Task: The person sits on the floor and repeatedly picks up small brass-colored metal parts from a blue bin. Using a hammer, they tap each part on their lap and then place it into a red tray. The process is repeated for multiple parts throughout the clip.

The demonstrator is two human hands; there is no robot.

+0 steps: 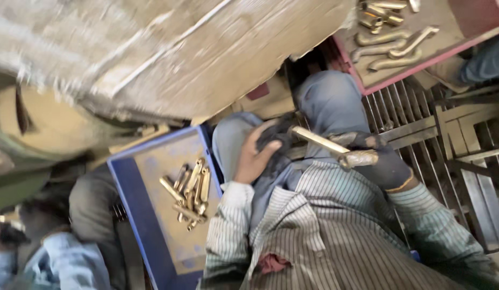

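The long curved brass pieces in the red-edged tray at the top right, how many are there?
4 curved brass pieces lie side by side in the red-edged tray, below a heap of shorter fittings. More may be hidden beyond the frame.

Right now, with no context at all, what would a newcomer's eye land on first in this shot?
First the long brass rod at centre, held across the lap by the right hand in a dark glove, with the left hand pressing a dark cloth at its other end. Next, the blue tray at lower left holding a pile of brass pieces, and the red-edged tray of curved brass pieces at top right.
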